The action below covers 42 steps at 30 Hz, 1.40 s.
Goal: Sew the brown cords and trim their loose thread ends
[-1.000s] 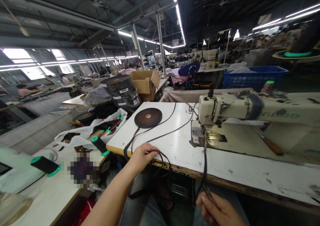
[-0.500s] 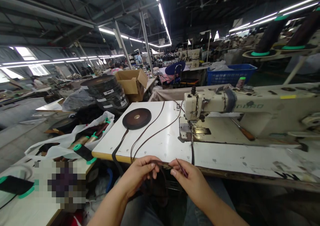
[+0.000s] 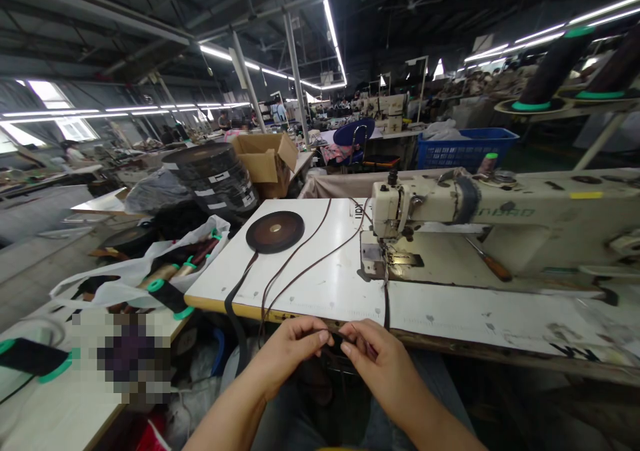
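Note:
Over my lap, just in front of the table edge, my left hand (image 3: pixel 295 348) and my right hand (image 3: pixel 377 358) almost meet. Both pinch a thin dark brown strip (image 3: pixel 336 339), mostly hidden by the fingers. A slim purplish piece shows inside my right hand; its kind is unclear. Behind the hands is a sewing machine (image 3: pixel 450 204), with a dark band (image 3: pixel 387 304) running from its needle area over the table edge. Left of it lies a flat roll of dark tape (image 3: pixel 275 231), its loose end hanging over the edge. Thin brown cords (image 3: pixel 300 288) curve across the white tabletop (image 3: pixel 330 284).
An orange-handled screwdriver (image 3: pixel 493 264) lies on the machine bed. At left, a side table carries thread cones (image 3: pixel 170 296) and a white plastic bag (image 3: pixel 120 298). Behind are stacked dark rolls (image 3: pixel 210 181), a cardboard box (image 3: pixel 267 161) and a blue basket (image 3: pixel 465 148).
My hands have drawn closer together, shortening the visible stretch of strip between them. The pointed end that stuck up from my right hand no longer shows. The view has shifted slightly.

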### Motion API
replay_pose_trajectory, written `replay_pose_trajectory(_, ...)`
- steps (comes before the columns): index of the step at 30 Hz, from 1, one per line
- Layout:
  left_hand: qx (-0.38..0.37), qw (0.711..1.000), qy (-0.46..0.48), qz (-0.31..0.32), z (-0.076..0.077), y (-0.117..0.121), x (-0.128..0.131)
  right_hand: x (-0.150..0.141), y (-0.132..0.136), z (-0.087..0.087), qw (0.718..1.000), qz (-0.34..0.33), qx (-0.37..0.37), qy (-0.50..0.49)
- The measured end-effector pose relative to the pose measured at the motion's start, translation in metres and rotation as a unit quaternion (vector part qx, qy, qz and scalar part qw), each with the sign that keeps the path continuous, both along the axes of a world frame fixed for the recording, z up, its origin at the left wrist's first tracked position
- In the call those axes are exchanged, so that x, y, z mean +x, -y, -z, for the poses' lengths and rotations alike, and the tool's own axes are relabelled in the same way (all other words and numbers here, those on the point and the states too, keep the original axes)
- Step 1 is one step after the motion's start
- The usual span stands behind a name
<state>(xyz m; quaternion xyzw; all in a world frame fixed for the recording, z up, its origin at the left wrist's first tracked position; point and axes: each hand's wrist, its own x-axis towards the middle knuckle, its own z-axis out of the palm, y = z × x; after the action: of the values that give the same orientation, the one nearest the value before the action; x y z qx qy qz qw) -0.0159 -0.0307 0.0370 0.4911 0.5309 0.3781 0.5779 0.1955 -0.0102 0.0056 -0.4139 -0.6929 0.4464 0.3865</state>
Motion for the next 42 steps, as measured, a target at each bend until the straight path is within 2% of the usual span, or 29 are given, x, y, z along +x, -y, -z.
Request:
replay_pose_trajectory(3, 0.022, 1.0, 0.004, 0.0, -0.001, 0.002, 0.003, 0.002, 0.004, -0.01, 0.998, 0.015, 0.065, -0.003)
replay_pose_trajectory(6, 0.019, 1.0, 0.018, 0.002, -0.002, 0.005, 0.006, 0.003, 0.006, -0.017, 0.995, 0.011, 0.098, -0.014)
replay_pose_trajectory(17, 0.033, 0.999, 0.001, -0.01, 0.003, 0.011, 0.012, 0.004, 0.007, -0.008, 0.996, 0.019, 0.086, 0.006)
replay_pose_trajectory(21, 0.055, 0.997, -0.059, 0.008, 0.004, 0.013, 0.012, 0.005, 0.008, -0.007, 0.995, 0.022, 0.092, 0.027)
replay_pose_trajectory(27, 0.126, 0.982, -0.135, 0.042, 0.0, 0.013, 0.007, 0.003, 0.008, -0.008, 0.999, -0.008, 0.025, 0.046)
replay_pose_trajectory(31, 0.126, 0.976, -0.16, 0.075, -0.002, 0.013, 0.003, 0.003, 0.008, -0.008, 0.998, -0.032, -0.031, 0.037)
replay_pose_trajectory(34, 0.121, 0.976, -0.159, 0.083, -0.001, 0.013, 0.001, 0.005, 0.007, -0.008, 0.997, -0.046, -0.038, 0.04)
replay_pose_trajectory(38, 0.117, 0.977, -0.156, 0.087, 0.002, 0.013, 0.0, 0.006, 0.009, -0.009, 0.997, -0.045, 0.004, 0.064)
replay_pose_trajectory(42, 0.113, 0.977, -0.159, 0.087, 0.004, 0.013, 0.001, 0.006, 0.013, -0.009, 0.987, -0.042, 0.105, 0.114)
